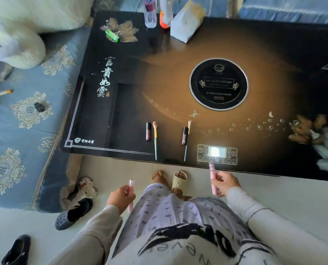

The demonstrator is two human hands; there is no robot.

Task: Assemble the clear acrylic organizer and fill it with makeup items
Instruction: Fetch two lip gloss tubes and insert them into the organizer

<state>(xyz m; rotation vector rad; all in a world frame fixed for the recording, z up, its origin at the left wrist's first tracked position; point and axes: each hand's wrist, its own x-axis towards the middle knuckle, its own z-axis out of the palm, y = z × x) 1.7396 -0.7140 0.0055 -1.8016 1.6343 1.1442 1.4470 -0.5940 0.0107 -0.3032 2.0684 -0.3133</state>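
My left hand grips a slim pink makeup stick below the table's front edge. My right hand grips a second pink stick whose tip reaches over the table edge by the lit control panel. On the black table, near the front, lie two pairs: a dark lip gloss tube beside a pink-tipped brush, and another dark tube beside a thinner brush. No acrylic organizer shows in this view.
A round burner ring sits mid-table. At the far edge stand a clear bottle, an orange bottle, a white paper bag and a green lighter. A blue sofa lies left; shoes on the floor.
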